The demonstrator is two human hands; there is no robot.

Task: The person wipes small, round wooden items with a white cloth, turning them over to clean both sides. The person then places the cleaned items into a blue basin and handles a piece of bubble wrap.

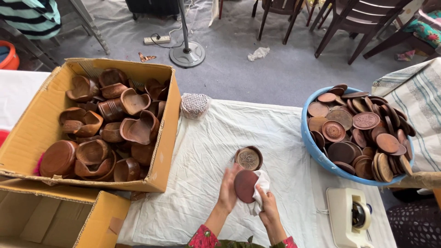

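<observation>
At nine o'clock an open tan cardboard box (32, 133) sits packed with brown wooden bowls (138, 128), and at seven o'clock, touching its near wall, a second open tan carton (98, 216) shows a bare inside.

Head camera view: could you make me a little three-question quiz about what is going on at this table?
1. True or false: the left hand holds a round brown wooden disc.
2. What does the right hand press against that disc? A) a white cloth B) a brush C) a sponge
3. Which container holds the flat round discs: the cardboard box or the blue tub?

Key
1. True.
2. A, the white cloth.
3. The blue tub; the cardboard box holds wooden bowls. One carved disc lies apart on the white sheet, just above the hands.
</observation>
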